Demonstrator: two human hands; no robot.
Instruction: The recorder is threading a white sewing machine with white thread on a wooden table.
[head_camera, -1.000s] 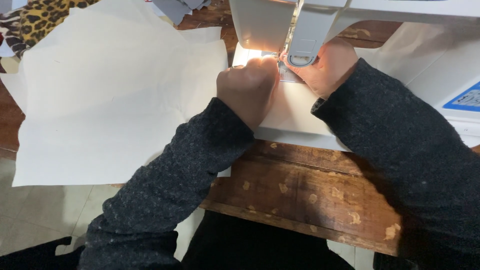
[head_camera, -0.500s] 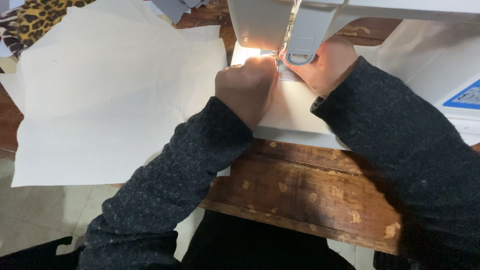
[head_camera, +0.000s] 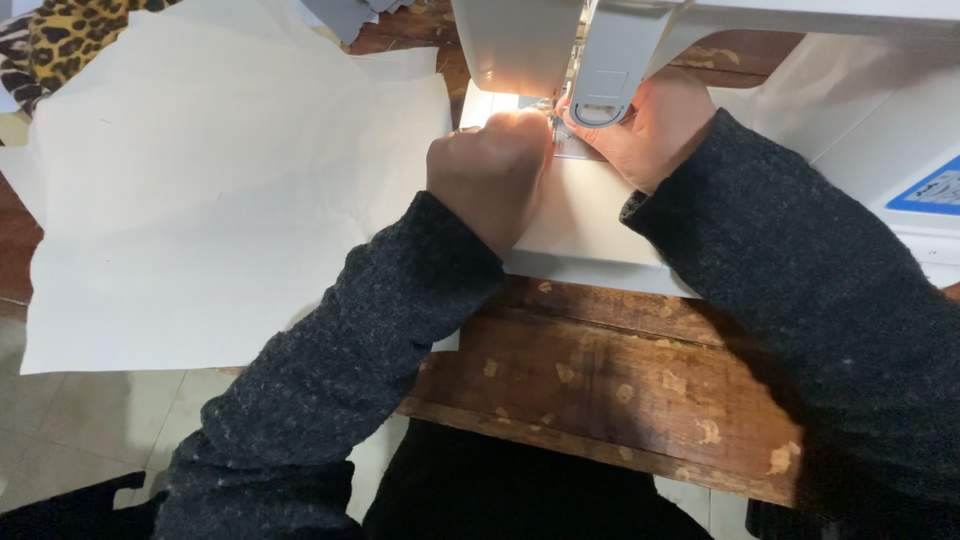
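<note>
Where fingers (head_camera: 535, 128) meet, cream fabric (head_camera: 230, 190), beneath needle.

We see a worn brown wooden table (head_camera: 620, 385), its paint flaking in pale patches. On it stands a white sewing machine (head_camera: 640, 120). Left of the machine lies a large cream cloth sheet (head_camera: 220, 190); beyond that sheet, a leopard-print fabric piece (head_camera: 70, 35).

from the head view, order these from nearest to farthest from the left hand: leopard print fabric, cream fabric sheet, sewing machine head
From the left hand:
1. Sewing machine head, just above the knuckles, by the lit needle area.
2. Cream fabric sheet, spread out to the left over the wooden table.
3. Leopard print fabric, far top-left corner.
</note>
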